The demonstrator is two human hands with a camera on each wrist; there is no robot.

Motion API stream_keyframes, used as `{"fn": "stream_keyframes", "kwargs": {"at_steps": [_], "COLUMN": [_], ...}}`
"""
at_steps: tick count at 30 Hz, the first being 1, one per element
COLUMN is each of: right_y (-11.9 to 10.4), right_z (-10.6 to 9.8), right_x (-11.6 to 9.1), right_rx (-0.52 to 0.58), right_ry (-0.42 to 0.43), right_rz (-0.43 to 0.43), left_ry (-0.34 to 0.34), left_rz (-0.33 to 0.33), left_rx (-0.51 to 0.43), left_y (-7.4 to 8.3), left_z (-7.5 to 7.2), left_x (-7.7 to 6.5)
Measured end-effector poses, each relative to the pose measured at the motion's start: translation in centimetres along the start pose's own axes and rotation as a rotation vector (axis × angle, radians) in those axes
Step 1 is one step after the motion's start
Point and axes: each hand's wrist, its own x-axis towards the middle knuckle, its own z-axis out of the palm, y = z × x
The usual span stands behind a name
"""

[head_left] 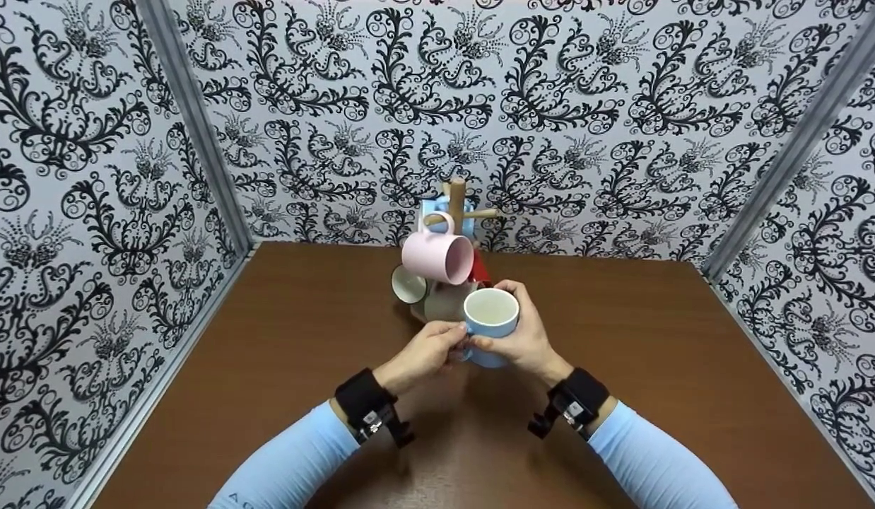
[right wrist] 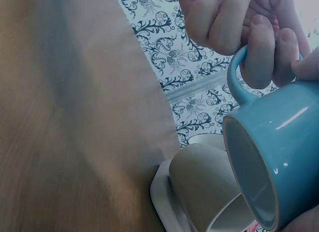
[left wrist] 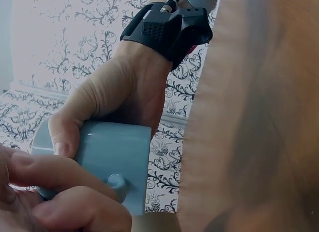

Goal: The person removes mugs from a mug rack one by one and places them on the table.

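Note:
Both hands hold a light blue mug (head_left: 491, 330) with a pale inside, its mouth facing up and tipped toward me in the head view. My right hand (head_left: 528, 339) grips the mug's body from the right, thumb across the near side. At the left, my left hand (head_left: 429, 349) pinches the handle (right wrist: 235, 78); in the right wrist view its fingers reach through the loop. Just behind stands a wooden mug tree (head_left: 457, 201). A pink mug (head_left: 429, 256) hangs by its handle from one of its pegs.
Lower on the tree are a white mug (head_left: 409, 284) and a greyish-white one (right wrist: 209, 184). A red mug (head_left: 480, 268) and a light blue mug (head_left: 429, 206) show partly behind. The brown table (head_left: 642, 367) is bordered by patterned walls (head_left: 579, 106).

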Motion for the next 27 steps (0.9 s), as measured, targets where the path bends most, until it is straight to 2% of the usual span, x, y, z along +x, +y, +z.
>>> {"fn": "stream_keyframes", "kwargs": {"at_steps": [5, 9, 12, 15, 20, 27], "right_y": [0.3, 0.2, 0.1, 0.0, -0.2, -0.4], "right_z": [0.1, 0.3, 0.5, 0.6, 0.8, 1.0], "right_x": [-0.3, -0.7, -0.8, -0.9, -1.0, -1.2], "right_rx": [-0.009, 0.006, 0.019, 0.018, 0.002, -0.025], "right_ry": [-0.012, -0.023, -0.042, -0.056, -0.071, -0.094], "right_rz": [-0.009, -0.005, -0.005, -0.008, -0.010, 0.003], "left_ry": [-0.028, -0.093, -0.127, -0.122, -0.061, 0.002], "left_rz": [-0.093, -0.136, -0.149, -0.135, -0.092, -0.004], "left_rx": [-0.059, -0.134, -0.155, -0.144, -0.102, -0.072], "left_y": [-0.3, -0.2, -0.2, -0.2, -0.3, -0.7], "left_z": [-0.1, -0.3, -0.4, -0.4, 0.1, 0.5], "left_x": [0.0, -0.4, -0.8, -1.2, -1.8, -2.4]}}
